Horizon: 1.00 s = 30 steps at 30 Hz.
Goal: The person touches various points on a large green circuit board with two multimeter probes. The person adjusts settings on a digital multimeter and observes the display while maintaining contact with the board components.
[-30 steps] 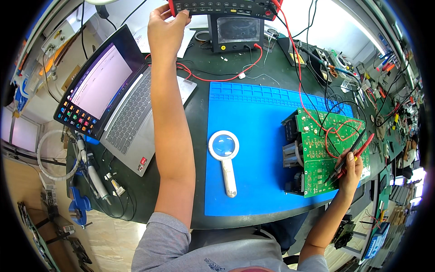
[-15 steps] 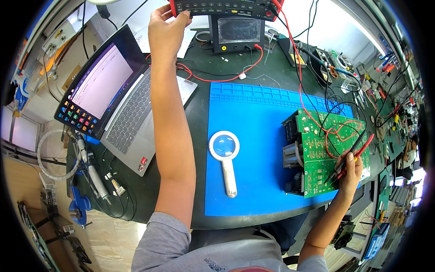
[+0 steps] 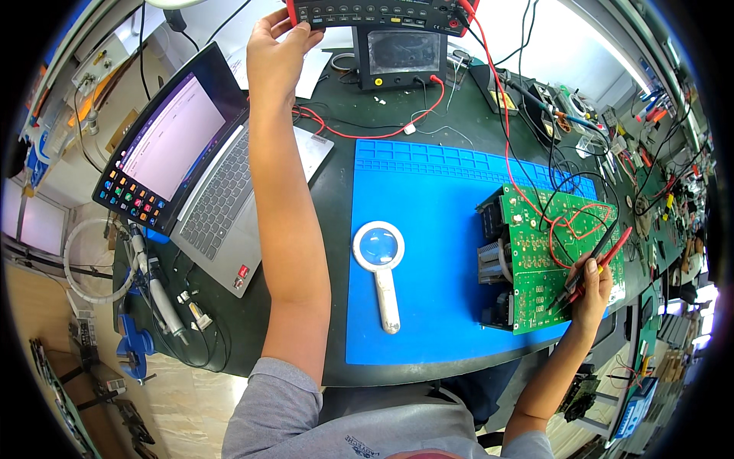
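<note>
My left hand [image 3: 277, 57] reaches up to the lower left corner of a bench multimeter [image 3: 367, 13] with red corners and rows of buttons. Its fingers close around that corner, one at the lower row of buttons. Low at the right, my right hand [image 3: 590, 297] grips a red and a black test probe [image 3: 614, 249] together. Their tips point down at a green circuit board [image 3: 535, 264], but whether they touch it I cannot make out. Black parts stick out from the board's left side. Red and black leads run from the multimeter down across the board.
A blue work mat [image 3: 436, 252] lies under the board, with a white magnifying glass [image 3: 388, 294] on it. An open laptop [image 3: 218, 195] stands left of my left forearm. Behind the mat is a black device with a screen [image 3: 403, 52]. Tools and cables crowd the right side.
My left hand has shifted slightly left and down at the multimeter's corner. My right hand, the probes and the board stay in place.
</note>
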Available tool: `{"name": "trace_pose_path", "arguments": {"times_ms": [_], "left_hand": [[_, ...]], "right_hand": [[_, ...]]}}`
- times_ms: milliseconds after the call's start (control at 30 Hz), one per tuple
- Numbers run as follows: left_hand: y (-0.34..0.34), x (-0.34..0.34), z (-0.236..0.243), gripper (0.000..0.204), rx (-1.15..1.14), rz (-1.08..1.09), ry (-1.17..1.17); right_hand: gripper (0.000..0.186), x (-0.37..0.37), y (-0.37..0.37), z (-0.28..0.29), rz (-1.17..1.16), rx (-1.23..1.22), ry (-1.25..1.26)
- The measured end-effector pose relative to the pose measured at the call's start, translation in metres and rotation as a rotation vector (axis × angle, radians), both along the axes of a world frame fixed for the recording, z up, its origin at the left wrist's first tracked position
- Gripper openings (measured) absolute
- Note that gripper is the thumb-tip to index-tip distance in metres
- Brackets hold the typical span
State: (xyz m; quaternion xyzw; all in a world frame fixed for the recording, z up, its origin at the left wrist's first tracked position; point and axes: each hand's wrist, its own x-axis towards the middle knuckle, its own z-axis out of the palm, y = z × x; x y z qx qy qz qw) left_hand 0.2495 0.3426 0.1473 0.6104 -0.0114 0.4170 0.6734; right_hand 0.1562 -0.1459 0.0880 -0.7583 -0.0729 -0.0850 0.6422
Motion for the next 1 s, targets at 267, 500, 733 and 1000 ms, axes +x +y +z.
{"name": "trace_pose_path", "arguments": {"times_ms": [267, 500, 733, 1000], "left_hand": [[0.0017, 0.0004, -0.0007, 0.042, 0.002, -0.022, -0.015], [0.0001, 0.0009, 0.0001, 0.043, -0.028, -0.009, -0.023], [-0.0046, 0.0066, -0.0011, 0.044, -0.086, 0.038, -0.060], [-0.0028, 0.0065, -0.0014, 0.046, -0.136, 0.002, -0.053]], "right_hand": [[0.032, -0.0001, -0.0003, -0.0002, 0.001, 0.009, 0.006], [0.030, -0.0004, -0.0025, 0.0000, 0.014, -0.002, 0.014], [0.030, -0.0007, -0.0025, 0.0015, 0.018, -0.015, 0.022], [0.031, -0.0003, 0.0002, 0.0007, -0.009, -0.012, 0.011]]}}
